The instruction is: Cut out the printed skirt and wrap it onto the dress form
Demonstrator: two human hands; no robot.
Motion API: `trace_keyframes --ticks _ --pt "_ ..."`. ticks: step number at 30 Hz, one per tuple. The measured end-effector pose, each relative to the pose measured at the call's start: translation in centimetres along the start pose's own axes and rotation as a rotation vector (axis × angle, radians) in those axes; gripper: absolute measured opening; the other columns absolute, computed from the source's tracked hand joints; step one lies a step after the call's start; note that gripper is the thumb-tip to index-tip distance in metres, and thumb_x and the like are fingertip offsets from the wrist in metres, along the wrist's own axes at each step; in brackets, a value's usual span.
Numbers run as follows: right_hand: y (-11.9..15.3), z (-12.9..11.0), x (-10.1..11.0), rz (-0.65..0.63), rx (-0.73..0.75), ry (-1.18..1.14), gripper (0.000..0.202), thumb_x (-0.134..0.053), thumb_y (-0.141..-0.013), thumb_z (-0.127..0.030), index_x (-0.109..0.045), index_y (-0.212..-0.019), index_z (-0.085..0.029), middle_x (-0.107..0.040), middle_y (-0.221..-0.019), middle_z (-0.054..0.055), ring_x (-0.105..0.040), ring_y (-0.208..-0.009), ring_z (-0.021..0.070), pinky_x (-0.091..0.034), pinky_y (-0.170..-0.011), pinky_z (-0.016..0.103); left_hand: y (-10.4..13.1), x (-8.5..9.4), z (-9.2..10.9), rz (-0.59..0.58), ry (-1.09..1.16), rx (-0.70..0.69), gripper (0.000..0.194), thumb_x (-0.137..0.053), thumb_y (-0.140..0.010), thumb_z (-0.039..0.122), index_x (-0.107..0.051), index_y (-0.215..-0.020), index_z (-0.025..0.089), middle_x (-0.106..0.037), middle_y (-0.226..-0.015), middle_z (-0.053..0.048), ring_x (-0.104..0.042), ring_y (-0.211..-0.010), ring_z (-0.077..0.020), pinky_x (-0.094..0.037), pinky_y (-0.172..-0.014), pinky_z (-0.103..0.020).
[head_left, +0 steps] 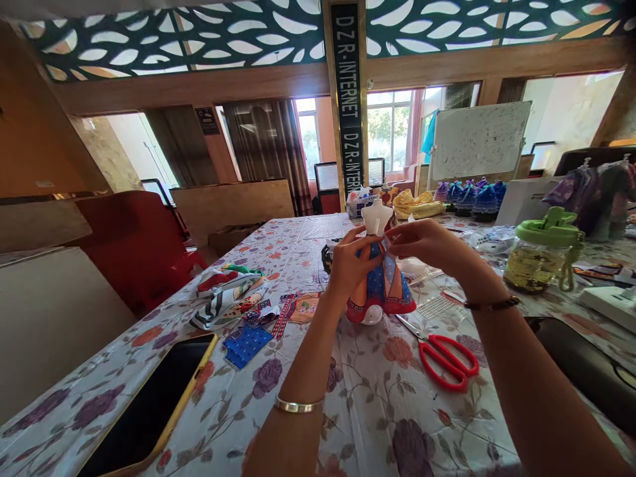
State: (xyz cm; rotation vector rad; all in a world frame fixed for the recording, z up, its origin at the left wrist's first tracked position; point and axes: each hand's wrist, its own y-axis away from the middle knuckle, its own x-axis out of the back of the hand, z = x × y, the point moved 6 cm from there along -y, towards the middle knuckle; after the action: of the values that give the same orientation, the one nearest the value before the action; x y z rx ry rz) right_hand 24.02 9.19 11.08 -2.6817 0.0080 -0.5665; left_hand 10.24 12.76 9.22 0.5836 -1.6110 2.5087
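A small white dress form (376,215) stands upright on the table, dressed in a miniature skirt (380,285) of blue, orange and red printed cloth. My left hand (349,260) is closed on the skirt's waist from the left side. From the right, the fingers of my right hand (413,240) pinch at the waist's front edge; what they hold is too small to make out. Red-handled scissors (447,361) lie open-bladed just right of the skirt's hem. To the left are a blue dotted cloth piece (247,344) and a printed orange piece (305,308).
A phone (154,404) lies at the left front. Crumpled fabric scraps (231,298) are behind it. On the right stand a green-lidded jar (539,255) and a black case (586,371). Small blue and purple dresses (474,199) and yellow cloth (417,204) sit at the back.
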Motion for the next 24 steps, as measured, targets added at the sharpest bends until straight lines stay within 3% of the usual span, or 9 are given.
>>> trace_keyframes --ticks 4,9,15,24 --pt "-0.4 0.4 -0.8 0.035 -0.009 -0.023 0.028 -0.067 -0.059 -0.012 -0.062 -0.086 -0.015 -0.064 -0.059 -0.001 -0.058 -0.056 0.0145 -0.045 -0.053 0.026 0.1 0.0 0.0 0.057 -0.021 0.0 0.032 -0.067 -0.062 0.008 -0.067 -0.092 0.02 -0.061 -0.11 -0.006 -0.058 -0.102 -0.0189 -0.046 -0.09 -0.032" --pt "-1.0 1.3 -1.6 0.086 -0.008 -0.023 0.028 -0.067 -0.057 -0.009 -0.057 -0.081 -0.018 -0.064 -0.06 -0.002 -0.06 -0.059 0.0152 -0.048 -0.055 0.026 0.0 -0.3 -0.3 0.1 -0.025 0.016 0.016 -0.051 -0.078 0.012 -0.061 -0.088 0.02 -0.064 -0.098 -0.004 -0.06 -0.094 -0.0148 -0.047 -0.084 -0.029" --pt "-1.2 1.5 -2.1 0.112 -0.024 -0.06 0.027 -0.068 -0.054 -0.006 -0.058 -0.077 -0.018 -0.063 -0.059 -0.003 -0.061 -0.06 0.0146 -0.049 -0.057 0.026 0.1 -0.4 -1.0 0.124 -0.029 0.101 0.007 -0.048 -0.083 0.019 -0.05 -0.089 0.021 -0.064 -0.089 -0.003 -0.062 -0.079 -0.0148 -0.048 -0.071 -0.029" --pt "-0.9 0.7 -3.3 0.018 -0.104 -0.197 0.012 -0.066 -0.06 -0.008 -0.065 -0.067 -0.017 -0.065 -0.056 -0.001 -0.062 -0.056 0.0143 -0.052 -0.054 0.026 0.1 -0.3 -1.2 0.063 0.044 0.087 0.007 -0.051 -0.081 0.017 -0.047 -0.076 0.02 -0.062 -0.091 -0.004 -0.057 -0.101 -0.0176 -0.046 -0.083 -0.031"
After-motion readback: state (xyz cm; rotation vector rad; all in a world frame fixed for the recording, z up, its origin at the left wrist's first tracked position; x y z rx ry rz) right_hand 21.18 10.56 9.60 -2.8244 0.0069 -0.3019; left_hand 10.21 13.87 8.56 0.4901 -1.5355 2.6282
